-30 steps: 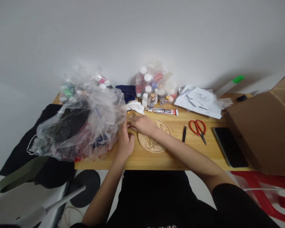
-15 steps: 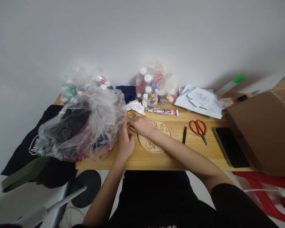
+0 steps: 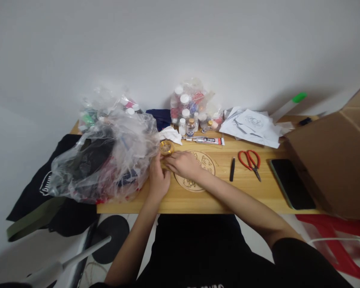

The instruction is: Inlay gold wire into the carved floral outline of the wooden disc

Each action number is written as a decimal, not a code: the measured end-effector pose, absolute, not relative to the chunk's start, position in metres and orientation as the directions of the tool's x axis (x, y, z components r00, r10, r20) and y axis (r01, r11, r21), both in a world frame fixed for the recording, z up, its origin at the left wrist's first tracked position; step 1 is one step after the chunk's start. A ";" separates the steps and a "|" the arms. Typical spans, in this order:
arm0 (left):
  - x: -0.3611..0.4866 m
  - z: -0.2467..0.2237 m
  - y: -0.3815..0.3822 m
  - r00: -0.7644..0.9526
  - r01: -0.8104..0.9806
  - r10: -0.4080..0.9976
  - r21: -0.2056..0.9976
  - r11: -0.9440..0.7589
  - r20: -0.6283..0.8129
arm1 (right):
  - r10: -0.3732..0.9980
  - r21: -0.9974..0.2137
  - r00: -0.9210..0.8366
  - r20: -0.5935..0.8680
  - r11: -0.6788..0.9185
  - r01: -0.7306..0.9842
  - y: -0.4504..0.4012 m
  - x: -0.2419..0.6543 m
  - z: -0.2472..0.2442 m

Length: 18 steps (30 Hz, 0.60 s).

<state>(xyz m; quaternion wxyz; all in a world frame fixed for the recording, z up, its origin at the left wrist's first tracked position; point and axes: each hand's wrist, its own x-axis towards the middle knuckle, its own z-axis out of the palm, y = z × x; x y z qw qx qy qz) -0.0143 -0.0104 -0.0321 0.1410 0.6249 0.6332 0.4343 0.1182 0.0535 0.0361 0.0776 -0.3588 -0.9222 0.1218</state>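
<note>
A spool of gold wire (image 3: 167, 147) lies on the table just beyond my fingertips. My left hand (image 3: 159, 178) is closed at the edge of the clear plastic bag, thumb and fingers drawn together. From the right, my right hand (image 3: 184, 165) reaches over a round wooden disc (image 3: 208, 160), its bent fingers close to the left hand and pressed together. Whatever sits between the fingertips is hidden or too thin to make out. Gold outlines of figures show on the disc, part of which my right hand and forearm cover.
The big plastic bag (image 3: 132, 140) fills the left side. Behind stand small bottles (image 3: 190, 127), a glue tube (image 3: 210, 141) and papers (image 3: 252, 126). To the right lie a black pen-like tool (image 3: 232, 169), red-handled pliers (image 3: 249, 160), a phone (image 3: 291, 184) and a cardboard box (image 3: 327, 168).
My right hand has shifted slightly down and to the right, uncovering more of the gold wire spool. The left hand stays in nearly the same place. The view has moved a little.
</note>
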 end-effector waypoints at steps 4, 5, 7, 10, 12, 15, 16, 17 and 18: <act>-0.013 -0.031 -0.011 -0.183 0.696 0.907 0.701 -0.153 0.380 | 0.743 -0.340 -0.646 0.173 0.661 0.669 0.049 0.151 0.028; -0.013 -0.030 -0.010 -0.184 0.704 0.904 0.693 -0.152 0.385 | 0.764 -0.361 -0.612 0.205 0.640 0.678 0.050 0.163 0.025; -0.013 -0.030 -0.010 -0.181 0.721 0.901 0.676 -0.152 0.395 | 0.827 -0.397 -0.492 0.272 0.562 0.725 0.053 0.189 0.019; -0.012 -0.024 -0.015 -0.153 0.747 0.897 0.643 -0.170 0.415 | 0.894 -0.449 -0.264 0.362 0.416 0.791 0.056 0.231 0.012; -0.007 -0.017 -0.024 -0.112 0.767 0.895 0.611 -0.199 0.432 | 0.905 -0.475 -0.152 0.397 0.344 0.810 0.054 0.256 0.010; 0.008 -0.004 -0.044 0.015 0.791 0.889 0.538 -0.290 0.458 | 0.905 -0.499 -0.050 0.423 0.279 0.821 0.045 0.284 0.005; 0.015 0.001 -0.049 0.111 0.789 0.875 0.494 -0.365 0.470 | 0.903 -0.502 -0.029 0.429 0.265 0.823 0.041 0.289 0.003; 0.023 0.004 -0.054 0.205 0.773 0.855 0.457 -0.441 0.477 | 0.901 -0.503 -0.016 0.434 0.258 0.825 0.037 0.293 0.000; 0.031 0.008 -0.058 0.292 0.748 0.835 0.432 -0.503 0.467 | 0.898 -0.503 -0.014 0.439 0.258 0.825 0.033 0.296 -0.003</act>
